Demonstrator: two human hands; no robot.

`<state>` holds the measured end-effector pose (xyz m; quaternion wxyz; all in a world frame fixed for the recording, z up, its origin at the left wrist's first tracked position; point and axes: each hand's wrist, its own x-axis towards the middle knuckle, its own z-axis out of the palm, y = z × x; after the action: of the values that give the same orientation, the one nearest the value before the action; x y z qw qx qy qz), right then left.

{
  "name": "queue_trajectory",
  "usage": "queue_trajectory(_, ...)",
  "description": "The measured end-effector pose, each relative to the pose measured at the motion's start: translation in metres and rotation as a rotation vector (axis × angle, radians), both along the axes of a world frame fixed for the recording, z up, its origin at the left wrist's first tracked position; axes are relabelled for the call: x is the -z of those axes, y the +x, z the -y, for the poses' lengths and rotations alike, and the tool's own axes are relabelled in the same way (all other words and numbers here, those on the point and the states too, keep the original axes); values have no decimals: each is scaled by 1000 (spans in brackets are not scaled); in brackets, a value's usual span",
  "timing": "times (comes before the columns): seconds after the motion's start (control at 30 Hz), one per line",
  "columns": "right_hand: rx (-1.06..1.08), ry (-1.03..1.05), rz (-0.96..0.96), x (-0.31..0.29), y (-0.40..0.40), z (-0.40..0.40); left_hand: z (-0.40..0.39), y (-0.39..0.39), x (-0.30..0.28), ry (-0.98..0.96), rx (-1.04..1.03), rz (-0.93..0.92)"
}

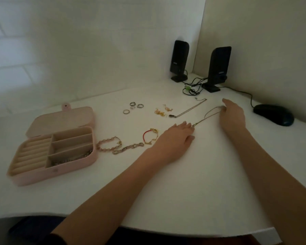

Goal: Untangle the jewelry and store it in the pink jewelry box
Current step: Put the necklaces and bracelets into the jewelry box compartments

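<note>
Jewelry lies scattered across our white desk (193,183), and we are working one thin necklace (208,116) right now. Our left hand (175,138) lies flat, fingers straight, fingertips pressing the clasp end down. Our right hand (234,114) sits at the far loop, fingers curled over the chain there, though whether they actually pinch it we cannot tell. Between our hands the necklace runs stretched out along the desk. To our left stands the pink jewelry box (42,175), lid thrown open, one chain already lying in its nearest compartment. Just beside it rest a pink beaded bracelet (107,144), a gold chain bracelet (127,148) and a red cord bracelet (149,136). Farther back wait rings (133,107), earrings (162,110) and another necklace (189,109).
</note>
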<state>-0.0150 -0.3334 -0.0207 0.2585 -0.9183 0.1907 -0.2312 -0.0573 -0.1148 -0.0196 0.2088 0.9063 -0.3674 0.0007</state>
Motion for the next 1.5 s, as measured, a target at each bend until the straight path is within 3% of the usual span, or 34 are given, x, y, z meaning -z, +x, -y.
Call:
queue_trajectory(0.2, 102, -120, -118, -3, 28, 5, -8, -1, 2, -129, -35, 0)
queue_trajectory(0.43, -38, -98, 50, 3, 28, 4, -4, -3, 5, -202, -112, 106)
queue_trajectory(0.63, -99, -90, -37, 7, 37, 7, -6, -5, 2, -166, -137, 184)
queue_trajectory(0.73, -130, -122, 22, 4, 30, 1, -6, -5, 0, -141, -138, 181)
queue_trajectory(0.87, -300, 296, 205, -17, 11, -22, -4, -7, -2, -209, -171, 91)
queue_trajectory(0.93, -464, 554, 205, -34, 0, -37, -2, -11, -6, -346, -231, -36)
queue_trajectory(1.0, -642, 687, 194, -51, -13, -52, 0, -12, -10, -553, -297, -109)
queue_trajectory(1.1, -880, 744, 133, -71, -31, -74, -2, -9, -22, -817, -340, -267)
queue_trajectory(1.23, -953, 777, 124, -84, -42, -92, -7, -9, -35, -934, -226, -544)
queue_trajectory(1.33, -895, 810, 157, -84, -43, -98, -20, -18, -38, -989, -182, -536)
queue_trajectory(1.5, -820, 920, 160, -82, -43, -105, -69, -32, -47, -935, -308, -506)
